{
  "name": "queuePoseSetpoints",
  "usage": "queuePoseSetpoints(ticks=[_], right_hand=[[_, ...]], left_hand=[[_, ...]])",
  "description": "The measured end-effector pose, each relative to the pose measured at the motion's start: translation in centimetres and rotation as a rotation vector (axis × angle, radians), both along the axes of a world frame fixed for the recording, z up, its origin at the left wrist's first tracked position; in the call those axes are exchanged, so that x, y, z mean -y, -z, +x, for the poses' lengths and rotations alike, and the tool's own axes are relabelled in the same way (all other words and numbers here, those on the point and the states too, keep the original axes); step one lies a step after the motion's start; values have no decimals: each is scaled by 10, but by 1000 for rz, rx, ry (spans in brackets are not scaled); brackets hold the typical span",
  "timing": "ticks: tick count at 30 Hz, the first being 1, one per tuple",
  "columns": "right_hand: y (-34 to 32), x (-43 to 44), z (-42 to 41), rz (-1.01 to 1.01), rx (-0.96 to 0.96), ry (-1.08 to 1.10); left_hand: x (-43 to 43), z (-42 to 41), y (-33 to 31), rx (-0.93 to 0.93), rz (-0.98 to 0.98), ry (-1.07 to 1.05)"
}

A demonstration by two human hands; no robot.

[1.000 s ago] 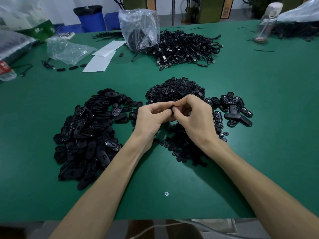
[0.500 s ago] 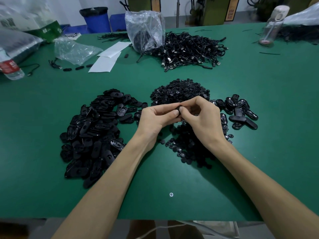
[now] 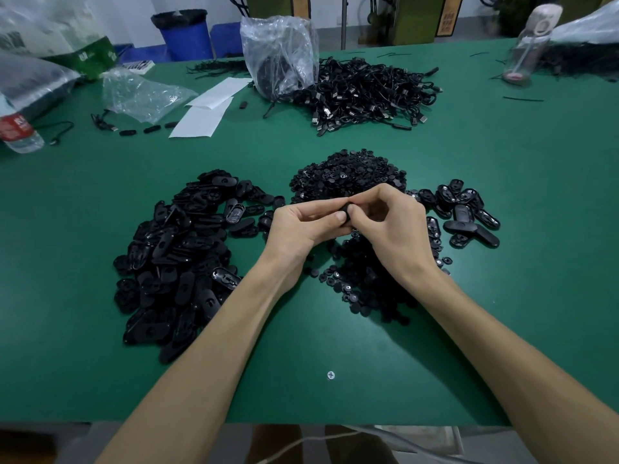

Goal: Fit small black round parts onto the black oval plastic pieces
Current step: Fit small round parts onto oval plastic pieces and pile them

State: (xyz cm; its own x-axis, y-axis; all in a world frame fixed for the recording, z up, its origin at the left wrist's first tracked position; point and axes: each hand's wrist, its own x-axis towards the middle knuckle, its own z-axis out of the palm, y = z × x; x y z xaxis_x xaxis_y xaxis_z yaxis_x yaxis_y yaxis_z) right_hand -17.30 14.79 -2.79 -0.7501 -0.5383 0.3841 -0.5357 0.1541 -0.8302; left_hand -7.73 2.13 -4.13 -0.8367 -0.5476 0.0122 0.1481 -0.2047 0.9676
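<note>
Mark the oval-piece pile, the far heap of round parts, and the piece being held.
oval-piece pile [image 3: 174, 259]: head view, middle of the pile.
far heap of round parts [image 3: 348, 175]: head view, top of the heap.
held piece [image 3: 347, 207]: head view, its exposed dark edge.

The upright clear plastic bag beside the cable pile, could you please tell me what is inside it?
A dark mass shows through the bag, probably cables like the pile; crinkled film hides detail.
</note>
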Motion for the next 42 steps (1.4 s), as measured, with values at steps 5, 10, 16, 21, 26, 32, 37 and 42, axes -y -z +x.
queuePoseSetpoints(ticks=[5, 10, 16, 21, 26, 32, 37, 42], right_hand=[[-1, -1, 0, 11, -14, -7], [-2, 0, 1, -2, 12, -9], [-1, 0, 4, -5, -23, -4], [1, 3, 7, 25, -110, 12], [1, 3, 9, 28, -139, 9], [-2, 3, 10, 1, -137, -7], [-4, 0, 2, -51, -4, 1], [-4, -1, -1, -38, 39, -5]], left_hand=[[-1, 0, 0, 2, 1, -14], [-2, 2, -3, 2, 14, 0], [-3, 0, -3, 14, 25, -16], [-7, -3, -2, 50, -18, -76], [-10, -6, -1, 79, -34, -118], [-8, -3, -3, 48, -27, -93], [-2, 1, -5, -5, 22, 17], [0, 0, -4, -2, 2, 16]])
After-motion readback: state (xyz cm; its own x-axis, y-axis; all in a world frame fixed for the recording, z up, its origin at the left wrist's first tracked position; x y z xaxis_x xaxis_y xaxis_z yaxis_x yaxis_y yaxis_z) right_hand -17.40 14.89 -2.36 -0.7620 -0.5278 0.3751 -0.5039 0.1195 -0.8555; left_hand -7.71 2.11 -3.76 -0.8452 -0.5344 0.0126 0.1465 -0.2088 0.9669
